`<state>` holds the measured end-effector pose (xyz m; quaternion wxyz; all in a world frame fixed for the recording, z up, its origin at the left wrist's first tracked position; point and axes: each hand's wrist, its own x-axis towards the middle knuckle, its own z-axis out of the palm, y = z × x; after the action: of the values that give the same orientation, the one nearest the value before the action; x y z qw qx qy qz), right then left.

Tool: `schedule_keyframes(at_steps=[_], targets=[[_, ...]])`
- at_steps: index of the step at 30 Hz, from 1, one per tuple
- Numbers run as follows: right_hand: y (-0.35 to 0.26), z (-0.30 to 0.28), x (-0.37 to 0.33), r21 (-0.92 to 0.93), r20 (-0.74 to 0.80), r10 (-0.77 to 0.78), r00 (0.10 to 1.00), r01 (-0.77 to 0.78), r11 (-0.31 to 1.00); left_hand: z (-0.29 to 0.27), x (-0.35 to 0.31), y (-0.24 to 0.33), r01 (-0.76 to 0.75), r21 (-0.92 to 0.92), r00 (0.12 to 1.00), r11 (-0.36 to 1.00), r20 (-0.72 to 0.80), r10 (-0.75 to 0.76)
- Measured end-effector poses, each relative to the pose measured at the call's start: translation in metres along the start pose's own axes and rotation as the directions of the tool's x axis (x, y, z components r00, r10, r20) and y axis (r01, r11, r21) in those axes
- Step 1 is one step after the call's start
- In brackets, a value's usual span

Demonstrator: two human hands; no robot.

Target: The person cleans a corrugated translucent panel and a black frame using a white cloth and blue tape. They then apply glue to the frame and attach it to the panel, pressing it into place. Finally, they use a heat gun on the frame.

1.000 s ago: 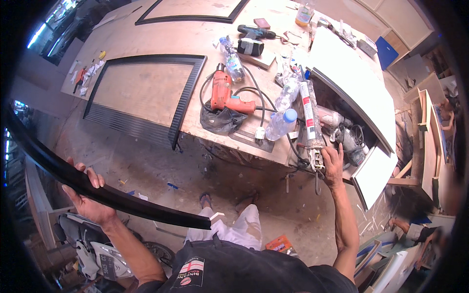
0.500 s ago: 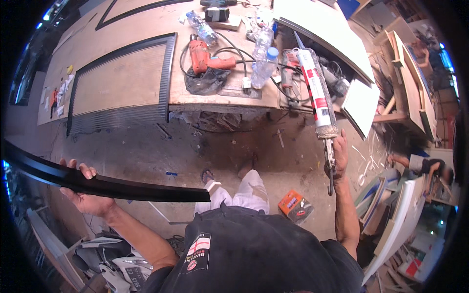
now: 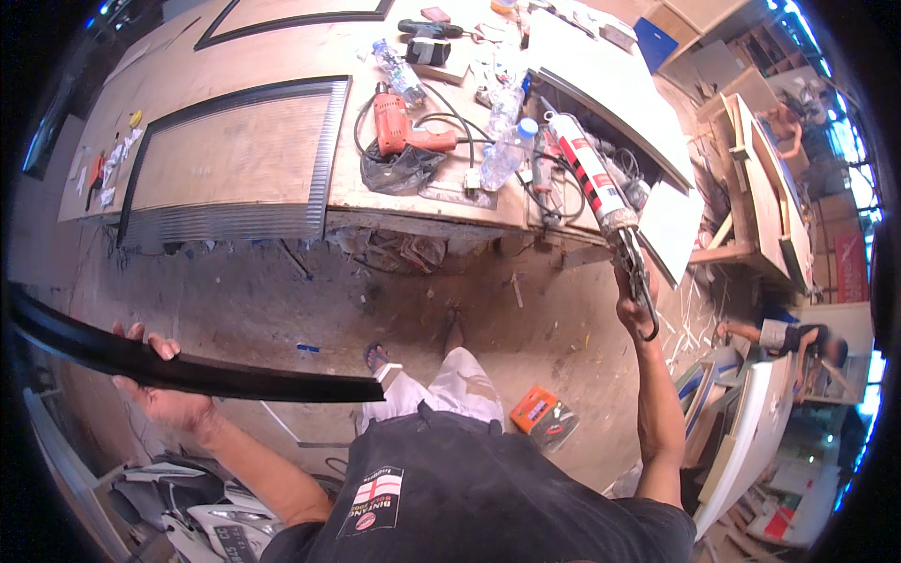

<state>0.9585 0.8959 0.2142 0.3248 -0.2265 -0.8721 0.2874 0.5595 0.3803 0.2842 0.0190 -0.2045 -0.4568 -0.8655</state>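
Observation:
My left hand (image 3: 169, 380) is wrapped round a long black trim strip (image 3: 272, 385), held out to the left at waist height. My right hand (image 3: 636, 298) grips the handle of a caulking gun (image 3: 633, 258). A white and red sealant tube (image 3: 589, 174) sits in the gun, its nozzle pointing away over the workbench edge. On the bench beyond lies a frame with black edging (image 3: 235, 155). Its near and right sides carry ribbed strips.
On the workbench (image 3: 422, 206) are an orange drill (image 3: 399, 127) on a black plastic bag, plastic bottles (image 3: 510, 155), cables and a grinder (image 3: 544, 174). An orange-black package (image 3: 544, 418) lies on the floor. A motorcycle (image 3: 197, 507) stands behind my left; a person (image 3: 798, 342) bends at the right.
The caulking gun has shifted left and tilted more, its nozzle swinging left. My left hand and the black strip have moved slightly down and left. The view has also shifted a little.

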Motion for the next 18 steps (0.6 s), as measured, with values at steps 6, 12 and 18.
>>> schedule_keyframes(at_steps=[6,12,18], targets=[[0.035,0.030,0.123,0.011,0.189,-0.011,0.982,0.009,1.000,0.009,-0.034,0.011,-0.030,0.097,0.998,0.995,-0.044,0.035],[0.057,0.065,0.196,-0.004,0.277,0.072,0.958,-0.073,0.997,0.017,-0.058,-0.001,-0.053,0.065,0.995,0.996,-0.084,0.059],[0.048,0.062,0.232,-0.098,0.394,0.198,0.897,-0.174,0.980,-0.001,-0.065,-0.007,-0.056,0.029,0.983,0.998,-0.173,0.060]])
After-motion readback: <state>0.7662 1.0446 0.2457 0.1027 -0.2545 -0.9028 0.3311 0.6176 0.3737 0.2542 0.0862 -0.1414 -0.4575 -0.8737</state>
